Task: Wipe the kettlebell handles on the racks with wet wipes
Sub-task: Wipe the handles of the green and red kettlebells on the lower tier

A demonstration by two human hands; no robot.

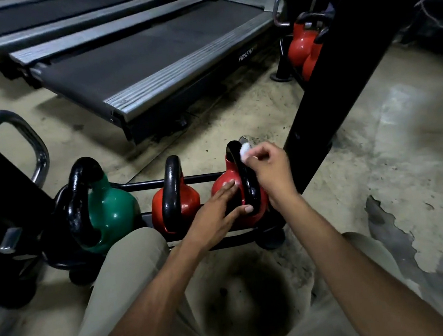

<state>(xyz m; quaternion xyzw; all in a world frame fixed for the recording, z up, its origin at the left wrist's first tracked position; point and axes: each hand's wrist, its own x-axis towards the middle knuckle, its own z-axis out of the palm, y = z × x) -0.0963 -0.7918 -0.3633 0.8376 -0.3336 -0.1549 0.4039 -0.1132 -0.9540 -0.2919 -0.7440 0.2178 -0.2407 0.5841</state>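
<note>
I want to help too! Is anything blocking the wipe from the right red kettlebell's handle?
Nothing visible. The right hand holds the wet wipe on top of the kettlebell handle; the left hand rests on the red body.

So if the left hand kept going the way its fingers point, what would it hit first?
The left hand would press straight into the right-hand red kettlebell, whose body its fingertips seem already to touch, beside its black handle.

Black post (343, 85) just beside kettlebell (231, 170)
</note>
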